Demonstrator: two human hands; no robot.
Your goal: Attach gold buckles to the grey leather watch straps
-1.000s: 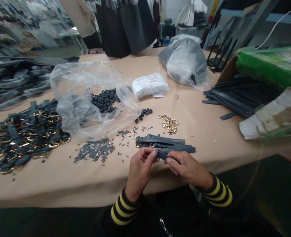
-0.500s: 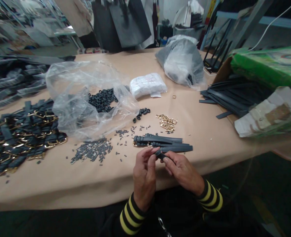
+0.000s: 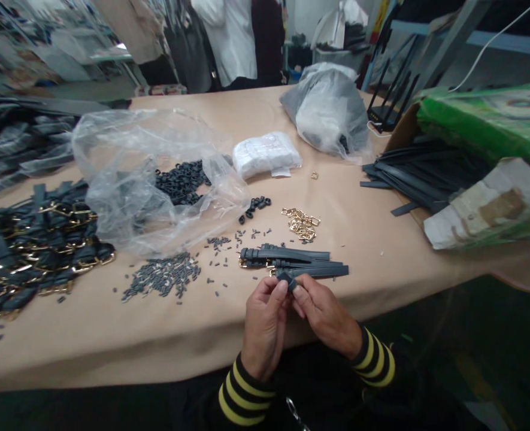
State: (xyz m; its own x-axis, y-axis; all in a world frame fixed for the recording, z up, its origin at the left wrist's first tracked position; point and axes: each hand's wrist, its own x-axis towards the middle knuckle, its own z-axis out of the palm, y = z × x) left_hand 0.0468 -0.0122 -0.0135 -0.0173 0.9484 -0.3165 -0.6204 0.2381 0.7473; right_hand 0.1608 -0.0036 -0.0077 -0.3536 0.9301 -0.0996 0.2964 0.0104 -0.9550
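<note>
Between my two hands, at the near edge of the table, is a dark strap (image 3: 287, 279). My left hand (image 3: 265, 320) pinches one end between thumb and fingers. My right hand (image 3: 323, 308) is closed on the strap just beside it; most of its length is hidden by the fingers. Right behind my hands lie several finished-looking dark straps with gold buckles (image 3: 291, 257). Past them sits a small heap of gold buckles (image 3: 301, 224). Small dark pieces (image 3: 163, 275) are heaped to the left, and a few dark loops (image 3: 256, 208) lie farther back.
A clear plastic bag (image 3: 166, 227) holds many dark loops. Far left is a pile of buckled straps (image 3: 35, 245). A white packet (image 3: 267, 154) and a stuffed plastic bag (image 3: 330, 114) stand behind. At right, a green box (image 3: 484, 123) holds dark strips. People stand beyond the table.
My hands have drawn closer together and the strap end between them has turned, showing a broader face. Behind the table, the dark panels have shifted left, baring a person's white top.
</note>
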